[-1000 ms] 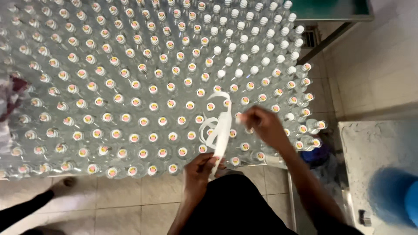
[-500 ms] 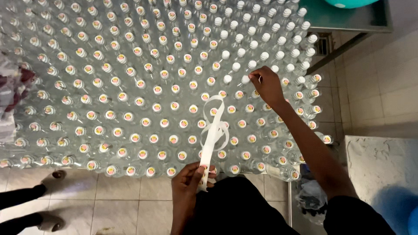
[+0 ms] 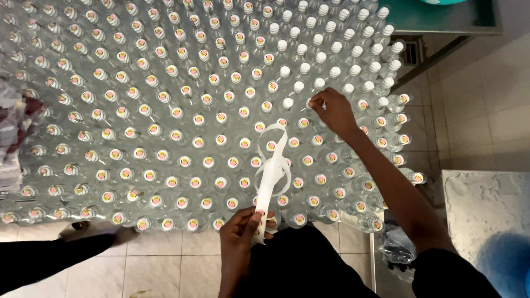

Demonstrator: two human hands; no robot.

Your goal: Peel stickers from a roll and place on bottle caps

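Note:
A dense field of clear plastic bottles (image 3: 193, 110) fills the table below me. Most caps carry a small round pink and yellow sticker; a patch of caps at the upper right is plain white. My left hand (image 3: 241, 232) pinches the lower end of a curling white backing strip (image 3: 271, 171) near the table's front edge. My right hand (image 3: 331, 110) reaches out over the bottles, its fingertips pressed together on a bottle cap (image 3: 312, 102) at the border between stickered and plain caps. Whether a sticker sits under the fingertips is hidden.
A teal-topped metal table (image 3: 441, 22) stands at the upper right. A white marbled surface (image 3: 486, 221) lies at the right. Beige floor tiles (image 3: 165, 265) show below. Another person's dark leg and foot (image 3: 61, 248) are at the lower left. Crumpled packaging (image 3: 16, 121) lies at the left.
My right hand has moved from beside the strip up and away over the bottles to a cap at the plain-cap border. The left hand keeps holding the strip.

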